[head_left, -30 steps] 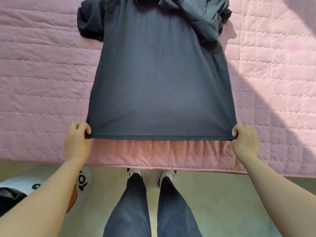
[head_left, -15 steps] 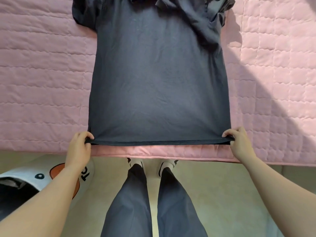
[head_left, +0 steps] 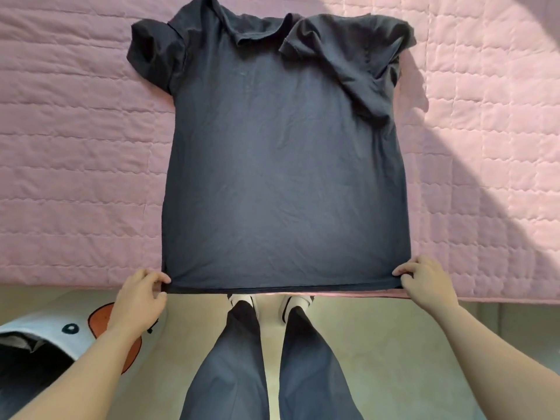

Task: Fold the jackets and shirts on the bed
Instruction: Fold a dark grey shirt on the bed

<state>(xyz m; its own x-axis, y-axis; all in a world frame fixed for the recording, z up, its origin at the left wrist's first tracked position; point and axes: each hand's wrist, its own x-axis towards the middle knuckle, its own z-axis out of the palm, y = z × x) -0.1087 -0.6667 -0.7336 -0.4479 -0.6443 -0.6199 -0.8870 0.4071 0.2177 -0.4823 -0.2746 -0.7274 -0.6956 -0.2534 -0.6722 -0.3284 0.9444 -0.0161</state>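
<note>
A dark navy short-sleeved shirt (head_left: 285,165) lies flat on the pink quilted bed (head_left: 75,165), collar away from me and hem at the bed's near edge. My left hand (head_left: 138,301) pinches the hem's left corner. My right hand (head_left: 425,283) pinches the hem's right corner. The hem is stretched straight between both hands. The left sleeve lies bunched out to the side; the right sleeve is folded over onto the chest with creases.
Below the bed edge is a beige floor (head_left: 378,344) with my dark trouser legs (head_left: 272,359) and white socks. A white bag or cushion with an orange cartoon print (head_left: 75,328) sits on the floor at the lower left. Sunlight falls on the quilt at the right.
Both hands have drawn the hem toward me to the bed's near edge, and the shirt slid with it. The collar and both sleeves now show fully.
</note>
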